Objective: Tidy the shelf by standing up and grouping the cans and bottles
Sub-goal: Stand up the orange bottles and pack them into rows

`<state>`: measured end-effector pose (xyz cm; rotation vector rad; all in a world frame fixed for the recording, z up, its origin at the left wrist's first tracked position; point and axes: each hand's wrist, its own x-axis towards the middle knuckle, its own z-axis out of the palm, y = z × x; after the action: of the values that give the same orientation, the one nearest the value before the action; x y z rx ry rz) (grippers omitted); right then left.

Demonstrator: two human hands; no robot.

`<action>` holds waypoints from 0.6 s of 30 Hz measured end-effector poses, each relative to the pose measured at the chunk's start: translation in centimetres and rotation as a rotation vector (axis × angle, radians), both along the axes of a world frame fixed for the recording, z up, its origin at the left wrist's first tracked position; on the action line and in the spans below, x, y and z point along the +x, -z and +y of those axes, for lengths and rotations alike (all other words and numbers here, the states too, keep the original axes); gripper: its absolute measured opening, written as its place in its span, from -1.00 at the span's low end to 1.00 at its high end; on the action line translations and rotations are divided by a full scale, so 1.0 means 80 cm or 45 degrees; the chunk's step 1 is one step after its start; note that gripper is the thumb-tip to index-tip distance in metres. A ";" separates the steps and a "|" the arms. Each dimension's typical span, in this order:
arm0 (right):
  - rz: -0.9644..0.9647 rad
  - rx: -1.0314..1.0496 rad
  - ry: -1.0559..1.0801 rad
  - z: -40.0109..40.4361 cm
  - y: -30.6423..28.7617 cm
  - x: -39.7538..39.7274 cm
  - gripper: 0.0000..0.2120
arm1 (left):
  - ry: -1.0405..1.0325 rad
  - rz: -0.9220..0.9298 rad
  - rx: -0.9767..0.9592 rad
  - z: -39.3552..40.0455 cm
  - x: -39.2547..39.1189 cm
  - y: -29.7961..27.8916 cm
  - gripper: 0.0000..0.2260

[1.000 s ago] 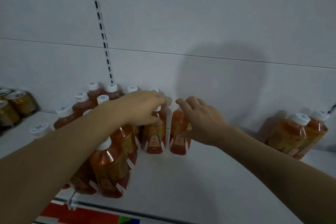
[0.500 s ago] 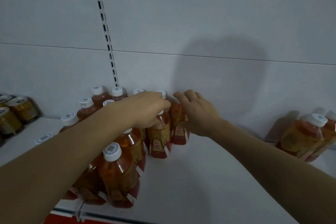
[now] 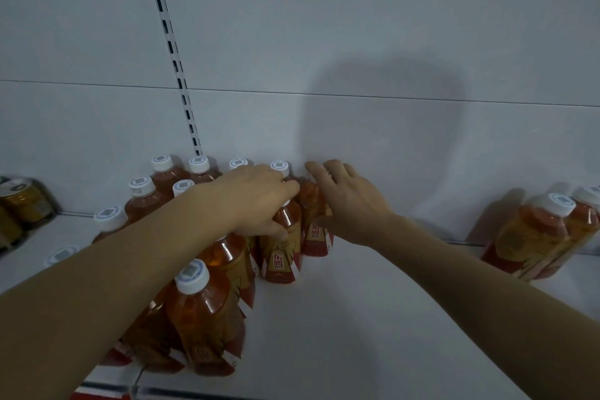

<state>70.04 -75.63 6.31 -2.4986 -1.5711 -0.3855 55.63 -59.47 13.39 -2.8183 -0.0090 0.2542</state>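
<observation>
Several amber drink bottles with white caps and red-gold labels stand grouped on the white shelf [image 3: 357,318] at left and centre. My left hand [image 3: 256,198] is closed over the top of one upright bottle [image 3: 281,256] in the group's right column. My right hand [image 3: 349,201] rests against the neighbouring bottle [image 3: 316,230] at the back wall, fingers spread over its shoulder and cap. Two more bottles [image 3: 539,237] lean together at the far right. Gold cans [image 3: 24,204] sit at the far left edge.
A slotted upright rail [image 3: 177,68] runs down the white back panel. The shelf's front edge with a red price strip [image 3: 100,394] shows at the bottom left. Bare shelf surface lies between the central group and the right-hand bottles.
Both hands have moved their bottles back toward the wall and closer to the group. The view has shifted left, so the right-hand bottles sit nearer the frame edge.
</observation>
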 end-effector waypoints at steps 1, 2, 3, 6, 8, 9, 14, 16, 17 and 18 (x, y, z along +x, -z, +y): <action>0.001 0.001 -0.003 0.000 0.000 0.000 -0.02 | -0.011 0.011 -0.032 0.000 0.000 -0.001 -0.45; 0.004 0.006 -0.003 0.000 0.000 0.000 -0.03 | -0.020 0.024 -0.062 0.000 0.001 -0.003 -0.46; 0.010 0.011 -0.001 0.000 0.000 -0.001 -0.03 | -0.024 0.035 -0.079 0.001 0.002 -0.004 -0.48; 0.017 0.014 0.005 0.000 0.001 -0.001 -0.04 | -0.019 0.043 -0.068 0.002 0.004 -0.007 -0.52; 0.013 0.016 0.010 -0.001 0.001 0.000 -0.05 | -0.022 0.047 -0.048 0.004 0.005 -0.008 -0.51; 0.008 0.018 0.012 -0.001 0.000 0.000 -0.05 | -0.023 0.046 -0.045 0.006 0.006 -0.008 -0.49; -0.030 -0.013 0.035 -0.001 -0.001 -0.001 -0.04 | -0.012 0.019 -0.035 0.008 0.004 -0.005 -0.45; -0.046 -0.035 0.042 -0.001 -0.002 0.000 -0.04 | -0.003 0.003 -0.018 0.007 0.001 -0.003 -0.44; -0.048 -0.043 0.044 -0.001 -0.003 0.000 -0.04 | -0.002 -0.009 -0.008 0.007 0.000 -0.002 -0.44; -0.050 -0.045 0.046 0.000 -0.003 -0.001 -0.04 | -0.004 -0.023 0.000 0.006 -0.002 -0.001 -0.43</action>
<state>69.97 -75.66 6.58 -2.5647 -1.5621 -0.4173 55.44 -58.95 13.43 -2.8204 -0.0171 0.2291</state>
